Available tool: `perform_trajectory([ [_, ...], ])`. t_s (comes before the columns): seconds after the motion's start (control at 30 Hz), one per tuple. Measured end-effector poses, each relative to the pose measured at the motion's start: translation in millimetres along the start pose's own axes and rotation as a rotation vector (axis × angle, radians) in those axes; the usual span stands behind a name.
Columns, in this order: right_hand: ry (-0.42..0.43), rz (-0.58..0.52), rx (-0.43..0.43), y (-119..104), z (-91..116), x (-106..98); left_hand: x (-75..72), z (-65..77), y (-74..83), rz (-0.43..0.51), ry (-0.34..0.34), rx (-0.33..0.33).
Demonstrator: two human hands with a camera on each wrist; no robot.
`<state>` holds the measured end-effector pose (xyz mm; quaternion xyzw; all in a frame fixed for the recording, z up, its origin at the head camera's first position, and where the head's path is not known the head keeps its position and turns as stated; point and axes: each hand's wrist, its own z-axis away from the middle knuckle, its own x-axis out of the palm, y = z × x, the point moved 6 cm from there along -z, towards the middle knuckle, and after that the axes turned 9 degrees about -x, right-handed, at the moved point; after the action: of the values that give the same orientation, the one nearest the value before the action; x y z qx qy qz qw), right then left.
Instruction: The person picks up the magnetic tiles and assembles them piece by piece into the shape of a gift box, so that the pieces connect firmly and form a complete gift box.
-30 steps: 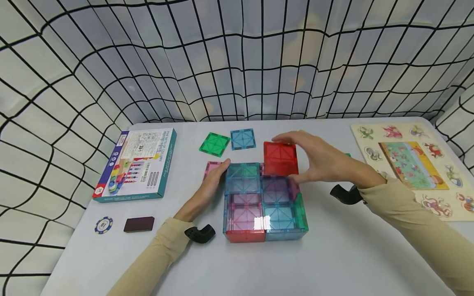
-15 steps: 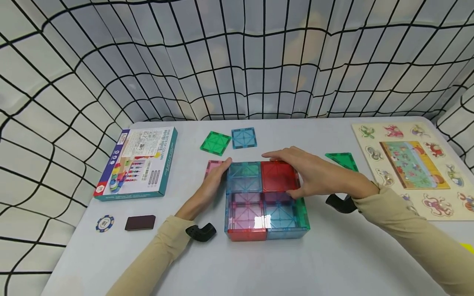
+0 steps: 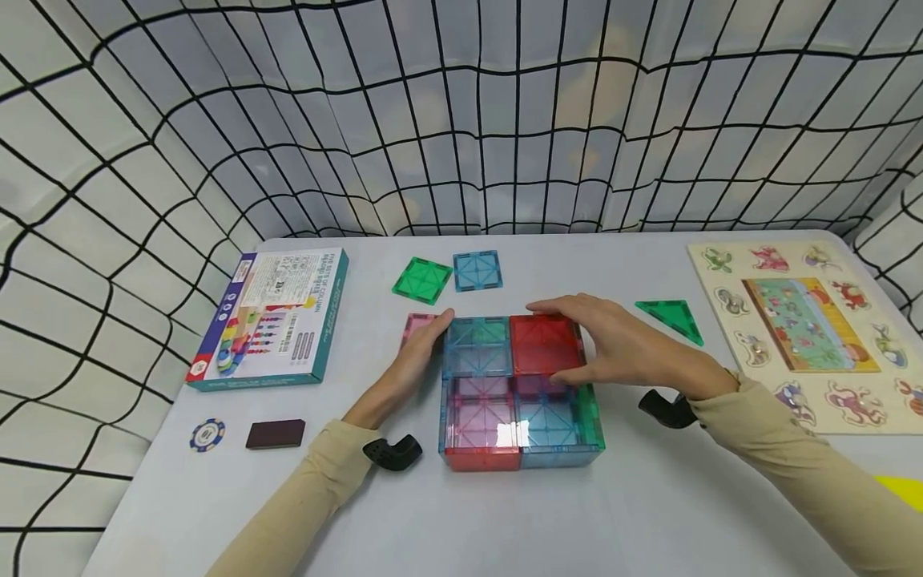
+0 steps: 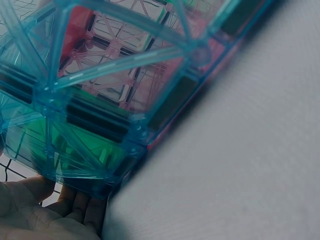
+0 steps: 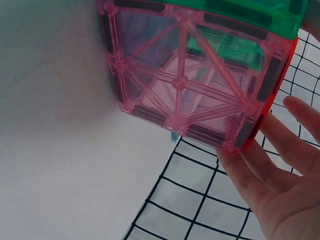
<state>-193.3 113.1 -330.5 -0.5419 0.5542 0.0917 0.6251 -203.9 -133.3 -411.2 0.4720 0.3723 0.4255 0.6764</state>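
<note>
A low box of see-through magnetic tiles [image 3: 481, 421], pink, blue, green and red, stands in the middle of the table. A red square tile [image 3: 542, 340] lies flat on its back right corner. My right hand [image 3: 613, 344] spans that corner, thumb over the tile's front part and fingers along the back. In the right wrist view, straight fingers [image 5: 250, 165] touch the corner of the pink and red walls. My left hand [image 3: 411, 365] rests against the box's left side. Its fingertips [image 4: 95, 210] reach the blue corner in the left wrist view.
Behind the box lie a green square tile [image 3: 422, 280] and a blue one [image 3: 477, 271]; a green triangle [image 3: 671, 319] lies right. At left are a game box [image 3: 270, 316], poker chip [image 3: 207, 435] and dark block [image 3: 276, 433]. A puzzle board [image 3: 800, 328] lies right, black netting [image 3: 515, 136] behind.
My right hand has lowered the red tile from behind the box onto its back right corner, then shifted slightly. My left hand stays at the left side.
</note>
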Motion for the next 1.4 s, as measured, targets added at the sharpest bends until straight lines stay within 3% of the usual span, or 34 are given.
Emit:
perform_trajectory([
  [0.17,0.007,-0.004,-0.007,1.9,4.1,-0.5,1.2,-2.3,-0.3,-0.039,-0.018,-0.028],
  [0.33,0.01,-0.023,-0.037,4.0,6.2,2.0,-8.7,-2.1,12.2,-0.204,-0.015,-0.033],
  [0.47,0.023,-0.042,-0.055,4.4,5.8,3.3,-33.3,-9.9,33.5,-0.392,0.138,0.087],
  [0.53,0.031,-0.051,-0.062,3.9,5.8,3.7,-48.2,-16.7,40.0,-0.499,0.248,0.097],
  [0.63,0.043,-0.062,-0.064,3.2,7.1,4.6,-65.9,-29.7,39.9,-0.649,0.345,0.005],
  [0.77,0.062,-0.054,-0.065,3.2,10.0,5.3,-76.1,-45.3,32.5,-0.768,0.37,-0.121],
  [1.17,0.121,-0.086,-0.071,7.4,13.2,7.5,-75.4,-61.2,37.6,-0.946,0.45,-0.116],
  [1.33,0.124,-0.106,-0.043,12.9,14.8,7.7,-80.2,-48.4,51.0,-0.875,0.502,-0.082],
  [1.4,0.122,-0.119,-0.03,16.5,16.2,7.1,-78.4,-36.1,65.1,-0.816,0.49,-0.021],
])
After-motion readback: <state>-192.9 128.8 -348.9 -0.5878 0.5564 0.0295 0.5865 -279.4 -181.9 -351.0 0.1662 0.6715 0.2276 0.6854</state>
